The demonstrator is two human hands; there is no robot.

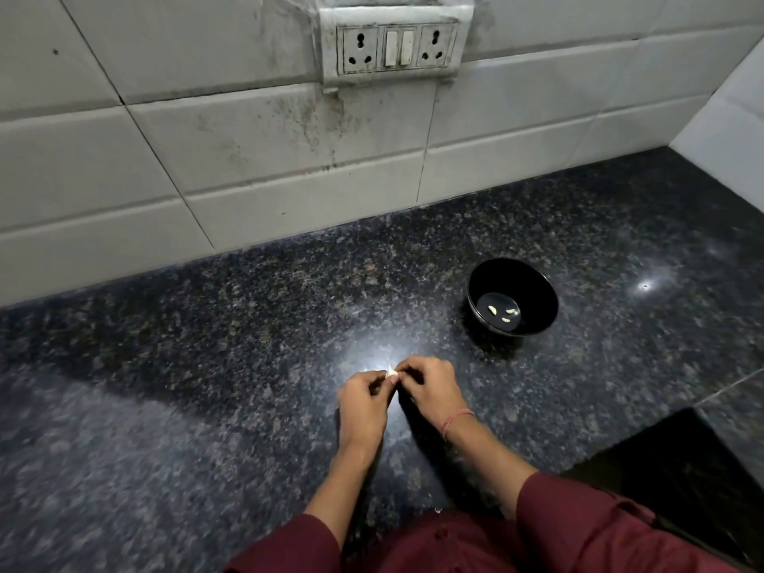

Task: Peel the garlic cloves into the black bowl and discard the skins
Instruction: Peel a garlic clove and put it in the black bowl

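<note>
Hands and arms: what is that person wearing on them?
The left sleeve and right sleeve are maroon, ending near the elbows. A thin reddish thread circles the right wrist. The left hand and right hand wear no gloves.

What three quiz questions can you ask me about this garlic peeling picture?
1. How many peeled cloves lie in the black bowl?
2. True or false: the left hand and the right hand both pinch one garlic clove.
3. The black bowl stands: A) left of the hands, B) right of the hands and nearer the wall, C) between the hands.

Key: 1. three; 2. true; 3. B.
</note>
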